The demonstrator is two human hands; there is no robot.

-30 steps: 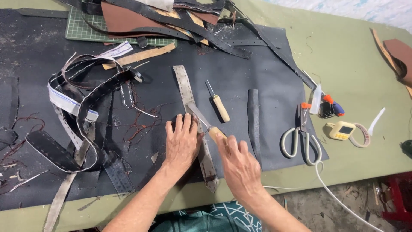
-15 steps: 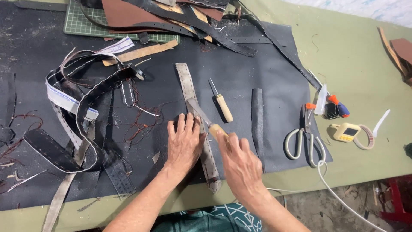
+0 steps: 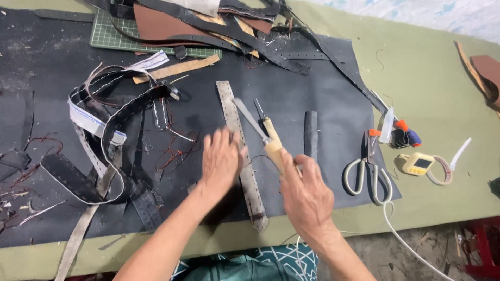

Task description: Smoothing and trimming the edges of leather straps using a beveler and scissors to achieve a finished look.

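Observation:
A long grey leather strip with stitch holes lies lengthwise on the black mat. My left hand is raised and blurred just left of the strip, fingers spread, holding nothing. My right hand grips the wooden handle of a flat-bladed knife, whose blade points up and left over the strip. A wooden-handled awl lies right beside the knife. A short dark strip lies to the right of them.
Scissors lie on the mat's right edge, with a yellow tape measure and an orange-and-blue tool on the green table beyond. Tangled belts and straps fill the left. Leather pieces and a green cutting mat sit at the back.
My right hand lifted the knife off the strip and tilted its blade up. My left hand came up off the strip and is moving.

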